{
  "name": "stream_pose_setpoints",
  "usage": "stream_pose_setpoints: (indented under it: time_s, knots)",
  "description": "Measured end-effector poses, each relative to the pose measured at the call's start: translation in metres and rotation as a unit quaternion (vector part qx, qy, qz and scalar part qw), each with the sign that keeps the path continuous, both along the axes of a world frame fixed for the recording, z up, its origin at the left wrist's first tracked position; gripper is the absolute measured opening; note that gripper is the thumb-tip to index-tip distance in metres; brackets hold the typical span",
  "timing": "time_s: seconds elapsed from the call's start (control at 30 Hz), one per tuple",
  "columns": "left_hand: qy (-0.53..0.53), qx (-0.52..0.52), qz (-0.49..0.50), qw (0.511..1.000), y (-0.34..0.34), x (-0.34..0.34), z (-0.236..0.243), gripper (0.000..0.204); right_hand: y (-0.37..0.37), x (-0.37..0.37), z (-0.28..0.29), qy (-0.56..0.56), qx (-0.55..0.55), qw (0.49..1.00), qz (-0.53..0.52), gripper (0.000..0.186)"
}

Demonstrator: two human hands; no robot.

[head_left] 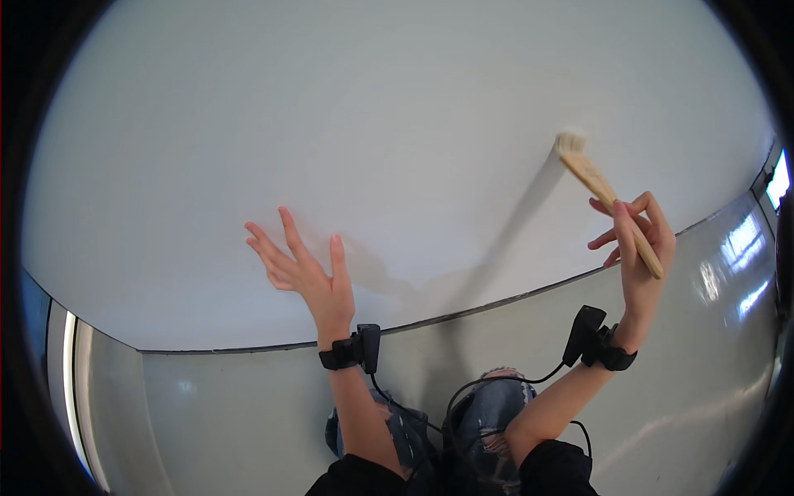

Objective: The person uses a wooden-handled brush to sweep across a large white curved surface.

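A wooden-handled paintbrush with short pale bristles slants up and to the left from my right hand. My thumb and fingers pinch its handle, and the handle's end sticks out below them. At the top, the slightly blurred bristles are at the broad white surface, and their shadow starts right beside them. Over on the left, my left hand is open, fingers spread and nothing in it. It is close to the same white surface and throws a faint shadow; whether it touches, I cannot tell.
A dark seam borders the white surface below. Beneath it lies a glossy pale grey-green surface with window reflections on the right. Black bands circle both wrists, with a black cable hanging between them above my jeans-clad knees.
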State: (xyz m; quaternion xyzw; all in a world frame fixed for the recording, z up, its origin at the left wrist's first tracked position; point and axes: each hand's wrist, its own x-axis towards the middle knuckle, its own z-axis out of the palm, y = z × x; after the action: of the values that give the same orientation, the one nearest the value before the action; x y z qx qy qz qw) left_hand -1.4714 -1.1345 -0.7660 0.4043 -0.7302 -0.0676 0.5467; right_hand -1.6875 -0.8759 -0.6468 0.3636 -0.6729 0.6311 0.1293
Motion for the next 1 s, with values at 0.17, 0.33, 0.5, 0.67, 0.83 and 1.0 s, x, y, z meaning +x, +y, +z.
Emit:
stream_pose_setpoints:
  time_s: [0.17, 0.33, 0.5, 0.67, 0.83, 1.0]
  knots:
    - [-0.003, -0.008, 0.002, 1.000, -0.002, 0.001, -0.003, 0.075, 0.001, -0.007, -0.009, -0.076, 0.108, 0.991, 0.026, 0.027]
    - [-0.003, 0.007, -0.011, 1.000, -0.002, -0.006, -0.005, 0.073, -0.020, -0.034, -0.038, -0.174, 0.316, 0.931, 0.058, 0.027]
    - [-0.020, 0.005, 0.015, 1.000, 0.000, 0.001, -0.006, 0.070, -0.002, -0.003, -0.010, -0.097, 0.177, 0.977, 0.072, 0.026]
    - [-0.002, -0.005, -0.006, 1.000, -0.001, -0.008, -0.005, 0.073, -0.023, 0.047, 0.018, 0.032, -0.088, 0.987, 0.128, 0.025]
    - [-0.019, 0.004, -0.001, 1.000, 0.001, 0.000, -0.004, 0.078, -0.071, 0.057, 0.000, 0.132, 0.012, 0.990, 0.054, 0.020]
    - [-0.030, 0.019, -0.007, 0.999, 0.002, -0.003, -0.008, 0.079, -0.067, 0.055, -0.003, 0.143, 0.090, 0.984, 0.056, 0.025]
